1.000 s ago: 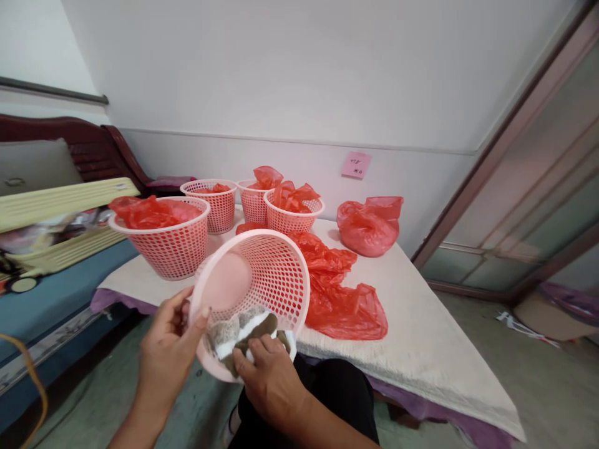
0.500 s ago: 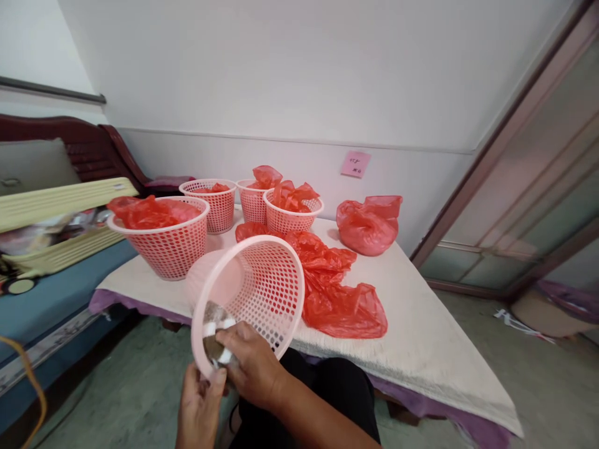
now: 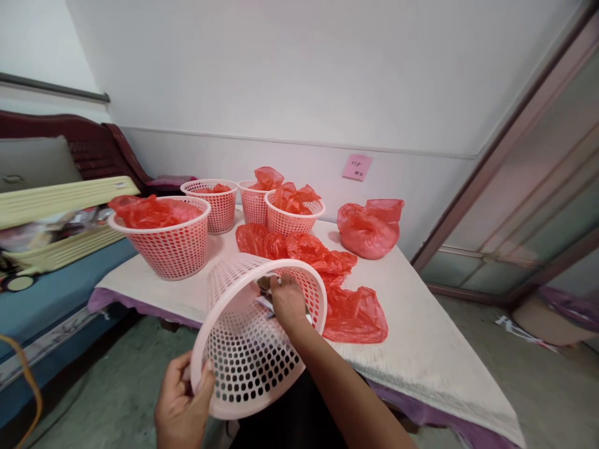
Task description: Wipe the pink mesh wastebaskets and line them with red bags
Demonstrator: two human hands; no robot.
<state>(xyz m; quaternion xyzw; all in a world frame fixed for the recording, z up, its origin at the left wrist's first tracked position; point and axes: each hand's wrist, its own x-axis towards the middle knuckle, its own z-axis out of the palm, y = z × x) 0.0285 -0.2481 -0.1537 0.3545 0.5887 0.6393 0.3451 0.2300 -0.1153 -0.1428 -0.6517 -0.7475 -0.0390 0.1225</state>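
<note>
A pale pink plastic wastebasket (image 3: 238, 368) with a perforated wall is tilted over my lap, its mouth facing me. My left hand (image 3: 182, 399) grips its rim at the lower left, thumb inside and fingers outside. Reaching into the basket, my right hand (image 3: 289, 302) is closed on a brown, white and grey striped cloth (image 3: 266, 304) near the upper inner wall. Part of the cloth is hidden by the hand. Loose red plastic bags (image 3: 355, 315) lie on the table just behind the basket.
Several pink baskets with red bags in them, such as the front left basket (image 3: 173, 249), stand on the white-covered table (image 3: 430, 349). A bunched red bag (image 3: 369, 231) sits at the back right. An open yellow suitcase (image 3: 70, 249) is at left; a pink note (image 3: 357, 168) hangs on the wall.
The basket has turned and shifted right and down. My right hand moved with the cloth from the lower left rim to the upper inner wall. My left hand moved slightly left along the rim.
</note>
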